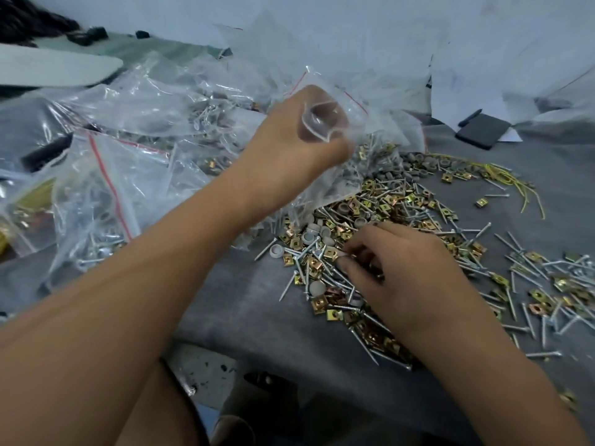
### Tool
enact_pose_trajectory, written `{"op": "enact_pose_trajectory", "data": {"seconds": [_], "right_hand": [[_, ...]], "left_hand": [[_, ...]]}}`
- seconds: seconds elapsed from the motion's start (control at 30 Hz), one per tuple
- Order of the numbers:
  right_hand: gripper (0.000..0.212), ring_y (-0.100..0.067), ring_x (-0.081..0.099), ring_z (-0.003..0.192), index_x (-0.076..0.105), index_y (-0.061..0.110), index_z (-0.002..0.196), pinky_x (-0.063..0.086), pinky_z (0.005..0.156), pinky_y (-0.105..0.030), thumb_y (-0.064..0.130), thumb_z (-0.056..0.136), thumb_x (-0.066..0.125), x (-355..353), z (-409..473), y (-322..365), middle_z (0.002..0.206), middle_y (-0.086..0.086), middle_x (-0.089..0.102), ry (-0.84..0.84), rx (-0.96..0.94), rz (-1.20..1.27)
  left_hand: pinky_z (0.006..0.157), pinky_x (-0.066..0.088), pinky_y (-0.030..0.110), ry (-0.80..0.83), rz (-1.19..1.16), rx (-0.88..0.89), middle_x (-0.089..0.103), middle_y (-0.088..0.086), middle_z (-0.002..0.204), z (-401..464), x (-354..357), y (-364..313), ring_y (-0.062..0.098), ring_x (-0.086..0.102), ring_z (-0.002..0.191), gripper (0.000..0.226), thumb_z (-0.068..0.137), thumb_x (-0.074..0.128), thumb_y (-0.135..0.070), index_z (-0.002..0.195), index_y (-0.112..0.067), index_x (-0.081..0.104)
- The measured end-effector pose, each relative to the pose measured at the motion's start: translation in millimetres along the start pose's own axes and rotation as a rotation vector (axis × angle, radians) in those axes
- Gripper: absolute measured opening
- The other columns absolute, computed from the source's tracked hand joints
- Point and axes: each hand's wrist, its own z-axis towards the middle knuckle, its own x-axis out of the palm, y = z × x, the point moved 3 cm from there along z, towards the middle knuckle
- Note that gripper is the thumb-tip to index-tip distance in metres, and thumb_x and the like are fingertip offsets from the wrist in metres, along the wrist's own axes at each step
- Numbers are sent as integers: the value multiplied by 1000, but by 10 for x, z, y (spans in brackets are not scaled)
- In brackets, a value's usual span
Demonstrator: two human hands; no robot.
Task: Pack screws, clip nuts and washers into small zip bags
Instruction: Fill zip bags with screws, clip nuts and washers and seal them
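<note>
Screws, clip nuts and washers lie heaped on the grey cloth (pixel 257 320) while one small zip bag is held up above them.

Filled zip bags (pixel 106 194) pile up across the left of the cloth; the loose heap of silver screws (pixel 521 252), gold clip nuts (pixel 373 197) and grey washers (pixel 309 235) spreads over the right. The left hand (pixel 289 146) is raised over the pile, fingers curled round an empty zip bag (pixel 325 120) — its mouth pinched open. The right hand (pixel 396 272) rests low in the heap, fingers bent and pinching at small parts — exactly which piece it has, I cannot tell.
</note>
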Motion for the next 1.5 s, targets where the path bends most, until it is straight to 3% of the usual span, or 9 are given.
{"op": "enact_pose_trajectory", "data": {"seconds": [0.07,0.23,0.47,0.73,0.93,1.1,1.17,1.3,1.5], "right_hand": [[12,-19,58,91,70,20,99,52,80,-38,31,96,69,-13,3,18,96,4,65,29,-46,-25],[10,-8,58,94,68,30,103,53,82,-33,33,94,65,-53,-17,-19,98,14,62,29,-105,54],[20,-15,75,91,74,31,108,60,79,-24,23,91,79,-549,0,-104,97,11,76,-490,22,603],[17,-14,66,84,76,31,105,49,72,-25,30,89,82,-733,313,101,95,17,72,-394,-204,306],[24,-12,64,87,76,26,111,42,77,-18,30,88,83,-643,385,78,99,13,72,-392,-236,258],[9,-23,65,87,60,20,111,54,74,-43,23,104,63,-604,369,-15,101,-5,68,-625,-66,706],[8,-15,63,80,61,23,105,54,70,-38,31,105,61,-492,383,-124,91,2,67,-538,93,654],[9,3,59,85,69,33,94,44,71,-9,41,93,74,-27,440,8,89,17,63,23,55,277],[20,-4,56,86,68,33,99,54,82,-32,43,87,80,206,468,137,93,17,55,69,10,121]], "left_hand": [[82,53,17,67,91,69,67,-10,107,-84,-26,-38,0,66,94,31,94,69,-39,117,-20,60],[97,54,45,136,106,74,71,-8,112,-172,-87,-15,12,69,108,32,94,79,-29,119,-21,61],[97,53,43,220,137,131,72,-10,114,-274,-65,-70,14,69,110,38,92,80,-19,123,-20,57],[63,50,40,224,22,121,65,-2,92,-271,29,-151,16,62,76,34,91,76,-8,117,-12,54],[59,45,29,196,-12,107,64,-4,88,-215,47,-77,8,56,68,33,91,73,-5,115,-14,54],[97,56,40,150,8,86,71,-10,110,-187,-18,-75,7,69,107,26,94,73,-19,116,-22,59],[105,54,43,66,-69,53,74,-4,113,-179,-100,-60,12,71,112,24,94,71,-25,114,-20,60],[101,56,51,-197,-319,-42,76,16,111,-144,-252,-30,29,73,109,26,80,73,-28,101,-19,60],[102,50,62,-392,-440,-92,69,32,114,-131,-398,-17,46,66,111,29,75,73,-21,100,-17,57]]}}
